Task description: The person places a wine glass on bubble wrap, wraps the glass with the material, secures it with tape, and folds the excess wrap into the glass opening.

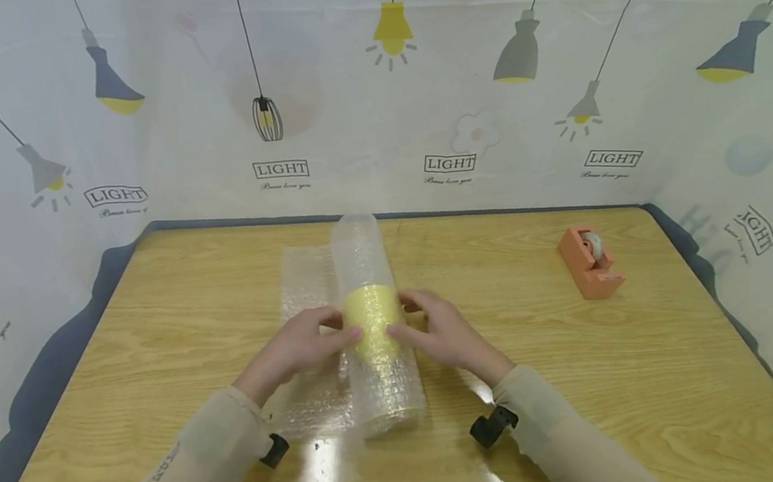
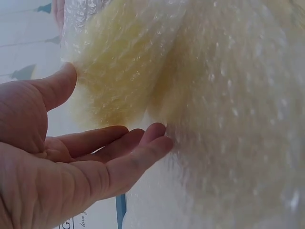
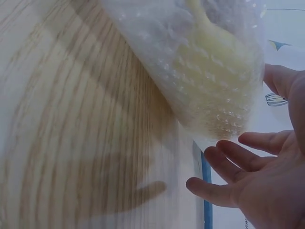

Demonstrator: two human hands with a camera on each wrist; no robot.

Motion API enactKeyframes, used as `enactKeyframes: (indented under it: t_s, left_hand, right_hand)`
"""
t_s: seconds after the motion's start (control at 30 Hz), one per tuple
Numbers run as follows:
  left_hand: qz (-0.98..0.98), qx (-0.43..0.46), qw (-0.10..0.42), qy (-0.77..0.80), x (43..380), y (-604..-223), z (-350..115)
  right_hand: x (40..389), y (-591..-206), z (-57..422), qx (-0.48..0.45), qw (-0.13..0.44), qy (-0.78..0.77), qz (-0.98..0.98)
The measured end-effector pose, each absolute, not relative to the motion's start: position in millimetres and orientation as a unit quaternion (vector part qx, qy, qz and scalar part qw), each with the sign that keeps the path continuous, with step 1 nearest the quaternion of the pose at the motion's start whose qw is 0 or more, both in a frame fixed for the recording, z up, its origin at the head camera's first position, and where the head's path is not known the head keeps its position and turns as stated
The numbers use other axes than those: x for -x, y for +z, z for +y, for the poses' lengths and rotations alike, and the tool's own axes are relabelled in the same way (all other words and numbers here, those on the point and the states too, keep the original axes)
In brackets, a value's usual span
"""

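Note:
Clear bubble wrap (image 1: 381, 391) is rolled round a yellow cylinder-shaped thing (image 1: 374, 321), which shows through the layers at mid-table. From the left, my left hand (image 1: 308, 339) rests its thumb on the roll; its long fingers reach out, fairly straight, to where the roll meets the flat sheet (image 2: 238, 119). Opposite, my right hand (image 1: 441, 329) lays its thumb on top of the roll. In the right wrist view its spread fingers (image 3: 228, 162) lie loosely at the roll's side, with the little finger standing away from it.
An orange tape dispenser (image 1: 590, 263) with a roll of tape stands on the right of the wooden table (image 1: 502, 260). The unrolled part of the wrap (image 1: 306, 281) lies flat, left of the roll. A lamp-printed cloth (image 1: 341, 81) surrounds the table's back and sides.

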State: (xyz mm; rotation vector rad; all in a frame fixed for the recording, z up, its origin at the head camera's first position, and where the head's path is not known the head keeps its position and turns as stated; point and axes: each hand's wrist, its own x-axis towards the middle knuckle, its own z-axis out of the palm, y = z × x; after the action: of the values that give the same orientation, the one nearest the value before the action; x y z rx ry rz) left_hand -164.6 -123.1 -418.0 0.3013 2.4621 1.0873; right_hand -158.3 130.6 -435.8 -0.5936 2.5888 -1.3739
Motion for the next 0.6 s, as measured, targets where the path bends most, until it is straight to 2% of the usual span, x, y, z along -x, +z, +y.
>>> enactKeyframes:
  t_s: [0.37, 0.6]
  left_hand:
    - [0.871, -0.12, 0.239, 0.413, 165.0, -422.1, -116.1]
    - [0.886, -0.101, 0.213, 0.399, 164.0, -418.2, -110.7]
  right_hand:
    - [159.6, -435.4, 136.7, 0.195, 0.068, -0.474, 0.856]
    - [158.3, -434.5, 136.4, 0.19, 0.064, -0.468, 0.86]
